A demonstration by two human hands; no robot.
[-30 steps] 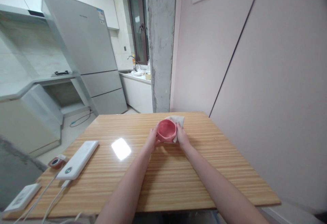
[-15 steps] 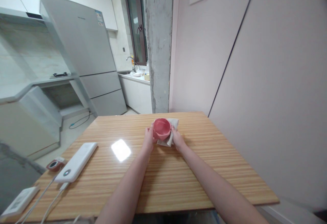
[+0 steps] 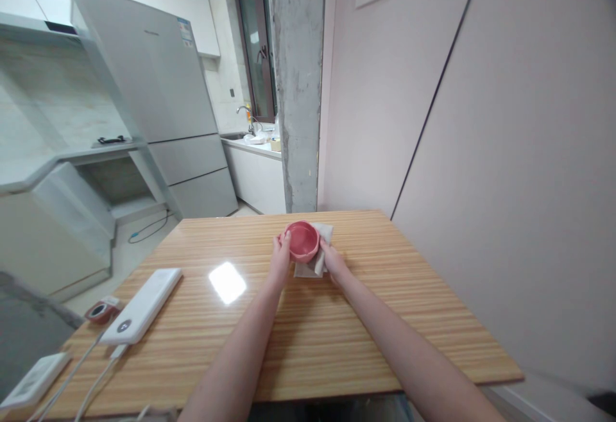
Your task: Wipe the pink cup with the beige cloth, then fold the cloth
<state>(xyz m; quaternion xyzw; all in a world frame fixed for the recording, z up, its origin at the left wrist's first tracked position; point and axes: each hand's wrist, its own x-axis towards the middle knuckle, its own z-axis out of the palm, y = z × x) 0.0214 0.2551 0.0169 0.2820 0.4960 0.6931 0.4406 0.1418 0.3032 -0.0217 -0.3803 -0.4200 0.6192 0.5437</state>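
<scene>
A pink bowl with a wavy rim is held over the far middle part of the wooden table, its opening facing up and towards me. My left hand grips the bowl's left side, thumb near the rim. A pale cloth lies behind and under the bowl, with part of it showing to the right and below. My right hand is closed on this cloth and presses it against the bowl's right side. The fingertips of the right hand are partly hidden by the cloth and bowl.
On the table's left side lie a white power bank with cables, a small reddish-brown device and a white box-like item. Beyond the table stand a grey fridge, a bare concrete pillar and a pale wall.
The bowl has turned and tipped slightly between my hands, and more of the cloth shows below it. Both hands keep their hold. The view has shifted very slightly.
</scene>
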